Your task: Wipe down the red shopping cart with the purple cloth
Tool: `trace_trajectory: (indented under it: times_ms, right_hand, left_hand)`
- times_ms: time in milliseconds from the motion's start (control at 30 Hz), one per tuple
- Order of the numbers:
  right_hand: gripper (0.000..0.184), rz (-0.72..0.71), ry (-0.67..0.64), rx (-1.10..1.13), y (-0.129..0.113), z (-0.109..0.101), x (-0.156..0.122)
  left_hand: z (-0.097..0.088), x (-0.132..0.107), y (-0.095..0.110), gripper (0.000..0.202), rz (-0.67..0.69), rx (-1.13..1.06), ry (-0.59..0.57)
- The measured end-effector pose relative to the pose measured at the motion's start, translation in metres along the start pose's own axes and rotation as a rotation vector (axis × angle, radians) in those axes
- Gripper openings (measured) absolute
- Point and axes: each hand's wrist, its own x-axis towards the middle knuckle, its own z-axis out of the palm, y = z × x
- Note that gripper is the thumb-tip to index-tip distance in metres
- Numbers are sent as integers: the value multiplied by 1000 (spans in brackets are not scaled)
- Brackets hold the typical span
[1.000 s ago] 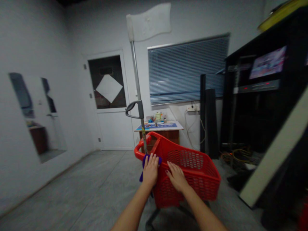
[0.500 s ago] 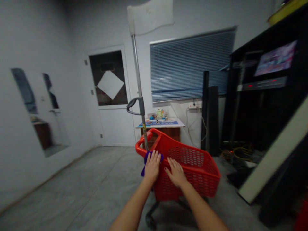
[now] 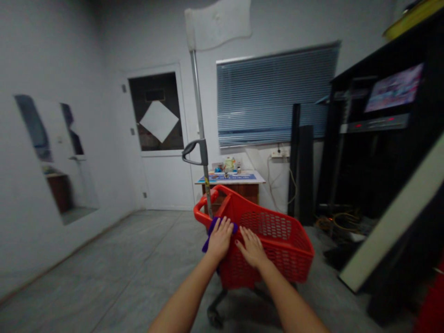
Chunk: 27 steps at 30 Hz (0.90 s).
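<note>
A red plastic shopping cart basket [image 3: 270,273] with hexagonal mesh walls stands on wheels in front of me, and one black caster [image 3: 214,318] shows below it. My left hand [image 3: 219,239] presses a purple cloth [image 3: 209,239] against the basket's near rim. My right hand [image 3: 251,247] lies flat with fingers spread on the rim and mesh. A metal pole [image 3: 197,97] rises from the basket's corner, carrying a grey handle grip [image 3: 194,152] and a white flag-like panel [image 3: 218,21] at its top.
A wooden desk [image 3: 239,194] with small items on a blue mat stands behind the cart, below a window with blinds [image 3: 274,95]. To the right are black shelving [image 3: 378,157] with a lit screen, and tangled cables on the grey floor [image 3: 132,259]. A wall mirror [image 3: 52,157] hangs left.
The view has levelled and drifted slightly. The cart sits a little farther away and higher in the picture, with both hands staying on its rim and the cloth still under my left hand.
</note>
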Motion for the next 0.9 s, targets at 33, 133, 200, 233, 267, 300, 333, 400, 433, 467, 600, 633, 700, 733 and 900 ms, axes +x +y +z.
trace_trajectory:
  times_ms: [33, 133, 200, 233, 267, 300, 333, 400, 433, 467, 600, 633, 700, 733, 900]
  right_hand:
    - [68, -3, -1, -2, 1, 0, 0]
    - [69, -7, -5, -9, 2, 0, 0]
    - [70, -4, -5, -14, 2, 1, 0]
    - [70, -2, -5, -15, 2, 1, 0]
    - [71, 0, -5, -17, 1, 2, 0]
    - [71, 2, -6, -18, 1, 2, 1]
    - [71, 3, -7, -19, 1, 2, 1]
    - [70, 3, -10, -21, 1, 2, 1]
    - [70, 2, -11, -21, 1, 2, 1]
    - [70, 2, -13, -22, 1, 2, 1]
    - [70, -1, -17, -21, 1, 1, 1]
    - [70, 2, -14, -20, 1, 1, 1]
    - [70, 7, -10, -19, 0, 2, 1]
    - [70, 8, -10, -18, 0, 2, 1]
    - [70, 5, -16, -21, 1, 1, 0]
  left_hand:
    - [-2, 1, -2, 46, 33, -4, -7]
    - [-9, 5, -7, 41, 8, 15, 5]
    - [-10, 5, -8, 41, -61, 33, 28]
    - [-10, 4, -7, 41, -87, 37, 36]
    - [-8, 2, -6, 42, -102, 36, 41]
    - [-7, 1, -4, 43, -108, 31, 42]
    - [-5, 0, -2, 45, -104, 25, 42]
    - [-2, -1, -1, 47, -69, 8, 32]
    - [-3, -1, -2, 48, -37, 0, 22]
    - [-3, 0, -3, 47, -6, -5, 12]
    - [-8, 4, -12, 42, -31, 18, 31]
    - [-8, 4, -12, 42, -59, 26, 48]
    - [-5, 3, -9, 44, -97, 30, 70]
    - [-2, 2, -6, 45, -104, 27, 71]
    - [5, 1, 8, 47, -50, -1, 39]
